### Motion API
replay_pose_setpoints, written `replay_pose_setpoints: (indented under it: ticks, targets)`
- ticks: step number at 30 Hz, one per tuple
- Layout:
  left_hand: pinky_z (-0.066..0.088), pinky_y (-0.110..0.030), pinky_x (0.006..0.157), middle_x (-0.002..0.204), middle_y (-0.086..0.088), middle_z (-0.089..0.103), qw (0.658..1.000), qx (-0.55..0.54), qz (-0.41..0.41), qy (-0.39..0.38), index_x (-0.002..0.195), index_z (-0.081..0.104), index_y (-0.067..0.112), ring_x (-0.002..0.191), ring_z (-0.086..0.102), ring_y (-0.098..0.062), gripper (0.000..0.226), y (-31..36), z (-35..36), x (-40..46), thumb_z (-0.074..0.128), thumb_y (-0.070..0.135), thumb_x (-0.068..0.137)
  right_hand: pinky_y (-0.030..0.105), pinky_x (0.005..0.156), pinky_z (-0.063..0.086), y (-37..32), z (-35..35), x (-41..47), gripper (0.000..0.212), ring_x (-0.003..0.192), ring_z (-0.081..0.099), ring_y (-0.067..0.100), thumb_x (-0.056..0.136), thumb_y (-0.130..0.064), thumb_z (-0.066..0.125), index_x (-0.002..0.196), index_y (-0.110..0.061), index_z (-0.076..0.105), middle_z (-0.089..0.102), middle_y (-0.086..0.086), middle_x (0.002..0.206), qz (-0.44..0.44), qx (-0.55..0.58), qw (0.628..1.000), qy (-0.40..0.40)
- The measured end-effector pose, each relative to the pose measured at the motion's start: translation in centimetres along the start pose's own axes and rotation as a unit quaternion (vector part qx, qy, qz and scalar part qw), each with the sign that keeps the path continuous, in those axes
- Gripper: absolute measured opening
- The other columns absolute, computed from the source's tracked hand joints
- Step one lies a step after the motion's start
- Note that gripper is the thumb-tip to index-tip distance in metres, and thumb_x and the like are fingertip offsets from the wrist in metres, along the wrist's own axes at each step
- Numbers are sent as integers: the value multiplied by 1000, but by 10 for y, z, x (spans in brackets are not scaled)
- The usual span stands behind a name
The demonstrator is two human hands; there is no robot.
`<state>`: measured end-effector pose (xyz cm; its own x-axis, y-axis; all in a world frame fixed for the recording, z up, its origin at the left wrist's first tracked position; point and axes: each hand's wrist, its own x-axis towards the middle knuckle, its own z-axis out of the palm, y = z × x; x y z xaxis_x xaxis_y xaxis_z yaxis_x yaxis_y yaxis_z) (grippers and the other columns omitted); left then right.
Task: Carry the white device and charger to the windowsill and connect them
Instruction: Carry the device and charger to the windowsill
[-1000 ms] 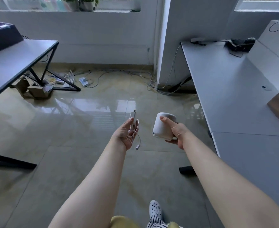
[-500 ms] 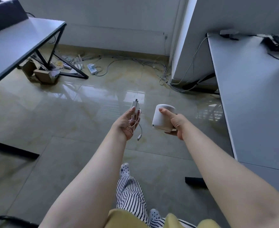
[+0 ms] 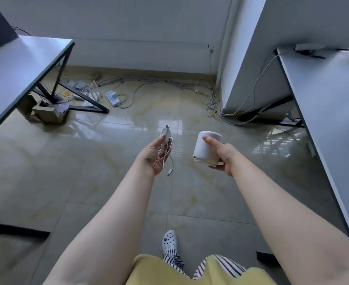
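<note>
My right hand (image 3: 221, 156) grips a white cylindrical device (image 3: 205, 148), thumb laid across its side, held out over the floor. My left hand (image 3: 152, 156) holds a small white charger (image 3: 166, 134) between thumb and fingers. The charger's thin white cable (image 3: 168, 159) loops through the palm, and its plug end dangles just below the hand. The two hands are level and a short gap apart, so device and charger do not touch. The windowsill is out of view.
A grey table (image 3: 15, 64) with black legs stands at the left, cardboard boxes (image 3: 46, 114) under it. Another grey desk (image 3: 330, 99) runs along the right. A power strip (image 3: 113, 98) and tangled cables (image 3: 210, 99) lie by the far wall and white pillar (image 3: 251, 58).
The view has tilted down and moved closer to the far wall; the windowsill has left the frame. Both hands keep the same hold, and a foot has stepped forward.
</note>
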<state>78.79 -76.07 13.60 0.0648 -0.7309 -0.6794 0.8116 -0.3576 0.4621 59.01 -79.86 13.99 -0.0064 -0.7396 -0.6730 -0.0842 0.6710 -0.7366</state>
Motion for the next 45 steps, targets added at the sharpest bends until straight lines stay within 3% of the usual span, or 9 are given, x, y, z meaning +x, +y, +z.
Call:
replay_pose_setpoints:
  ticks: [3, 7, 11, 15, 24, 28, 35, 41, 45]
  targets:
    - [57, -20, 63, 72, -3, 75, 1000, 6, 4, -4, 124, 56, 7, 55, 72, -10, 44, 31, 12, 22, 70, 14, 83, 37, 73, 54, -25, 14, 19, 61, 100, 60, 28, 73, -50, 74, 119, -16, 52, 60, 11, 127, 1, 8, 1000, 2]
    - [59, -21, 62, 85, -4, 73, 1000, 14, 1, -13, 134, 53, 4, 58, 72, -10, 56, 57, 29, 51, 71, 13, 81, 34, 66, 54, -58, 30, 46, 70, 112, 60, 30, 69, -52, 75, 124, -16, 52, 59, 10, 129, -3, 15, 1000, 4]
    - [58, -20, 55, 69, -5, 74, 1000, 10, -4, -9, 131, 55, 4, 53, 71, -11, 52, 83, 48, 87, 70, 12, 82, 36, 72, 54, -89, 43, 80, 58, 114, 60, 30, 73, -50, 74, 116, -18, 52, 59, 10, 127, -2, 10, 1000, -3]
    - [58, -21, 58, 62, -5, 74, 1000, 12, -1, -9, 122, 57, 5, 52, 71, -12, 42, 110, 76, 133, 70, 12, 83, 37, 72, 53, -129, 49, 123, 69, 114, 59, 31, 72, -50, 74, 127, -15, 51, 58, 11, 128, -4, 7, 1000, -5]
    - [58, -24, 64, 93, -8, 67, 1000, -5, 17, 1, 128, 55, 4, 55, 72, -12, 46, 176, 151, 247, 68, 11, 84, 43, 87, 53, -235, 65, 235, 57, 99, 57, 26, 75, -48, 73, 115, -16, 48, 56, 8, 116, 2, -5, 1000, -17]
    - [58, -21, 54, 75, -5, 74, 1000, -9, 14, 9, 110, 59, 6, 56, 72, -10, 27, 203, 175, 283, 68, 13, 85, 43, 87, 53, -280, 71, 274, 58, 102, 56, 27, 74, -47, 74, 115, -17, 46, 55, 9, 121, -3, -17, 1000, -21]
    - [57, -20, 51, 62, -5, 74, 999, -1, 23, 22, 111, 58, 6, 53, 71, -10, 28, 257, 211, 345, 67, 13, 86, 44, 92, 52, -343, 92, 337, 53, 101, 56, 27, 77, -46, 72, 111, -17, 44, 53, 10, 118, 1, -19, 999, -33]
    - [57, -21, 50, 64, -7, 74, 1000, 5, 18, 15, 111, 59, 4, 53, 71, -11, 28, 309, 244, 415, 67, 13, 86, 40, 82, 54, -395, 115, 404, 60, 104, 58, 28, 74, -49, 73, 115, -16, 45, 55, 11, 122, 0, -16, 1000, -21]
    - [57, -21, 49, 87, -10, 68, 1000, 12, 11, 10, 103, 59, 2, 50, 70, -12, 20, 357, 273, 473, 66, 11, 86, 42, 85, 55, -442, 135, 461, 66, 104, 59, 28, 72, -51, 75, 119, -15, 47, 56, 11, 123, 0, -10, 1000, -2]
